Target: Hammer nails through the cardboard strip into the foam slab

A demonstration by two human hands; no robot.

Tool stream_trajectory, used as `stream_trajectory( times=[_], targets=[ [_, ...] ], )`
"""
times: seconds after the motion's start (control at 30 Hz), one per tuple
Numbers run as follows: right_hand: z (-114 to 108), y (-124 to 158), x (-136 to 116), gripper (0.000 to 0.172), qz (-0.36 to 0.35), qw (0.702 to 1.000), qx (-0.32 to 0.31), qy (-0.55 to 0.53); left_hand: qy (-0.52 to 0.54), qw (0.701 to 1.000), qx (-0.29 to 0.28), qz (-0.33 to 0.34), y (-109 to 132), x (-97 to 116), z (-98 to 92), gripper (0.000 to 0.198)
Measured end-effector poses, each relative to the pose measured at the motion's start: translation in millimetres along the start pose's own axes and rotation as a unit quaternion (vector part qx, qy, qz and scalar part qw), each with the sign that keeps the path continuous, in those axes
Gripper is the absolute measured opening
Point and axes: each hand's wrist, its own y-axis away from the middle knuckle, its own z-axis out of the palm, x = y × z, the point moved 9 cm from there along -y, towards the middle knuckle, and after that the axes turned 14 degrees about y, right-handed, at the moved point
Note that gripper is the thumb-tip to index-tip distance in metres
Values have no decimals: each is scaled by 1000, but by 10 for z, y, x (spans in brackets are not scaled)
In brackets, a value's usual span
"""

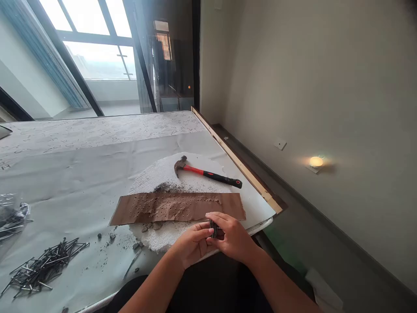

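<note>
Both my hands meet at the table's near edge. My right hand (232, 237) is closed around a small bunch of dark nails (213, 228), and my left hand (192, 243) pinches at the same bunch with its fingertips. Just beyond them lies a brown strip of board (177, 207) full of small holes, resting on a round white foam slab (163, 176). A hammer (208, 173) with a red and black handle lies on the foam behind the strip, untouched.
A pile of loose nails (42, 265) lies at the left front, with a clear plastic bag (11, 215) of more behind it. Dark crumbs (112, 237) dot the white table cover (65, 174). A wooden edge (237, 163) runs along the table's right side; a lamp (316, 161) glows on the wall.
</note>
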Motion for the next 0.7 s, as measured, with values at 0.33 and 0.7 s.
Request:
stream_trajectory(
  times=[0.33, 0.7],
  targets=[
    [84, 12, -33, 57, -10, 999, -41, 7, -66, 997, 35, -4, -4, 6, -72, 19],
    [122, 29, -43, 63, -26, 997, -70, 7, -59, 996, 34, -49, 43, -15, -74, 25]
  ],
)
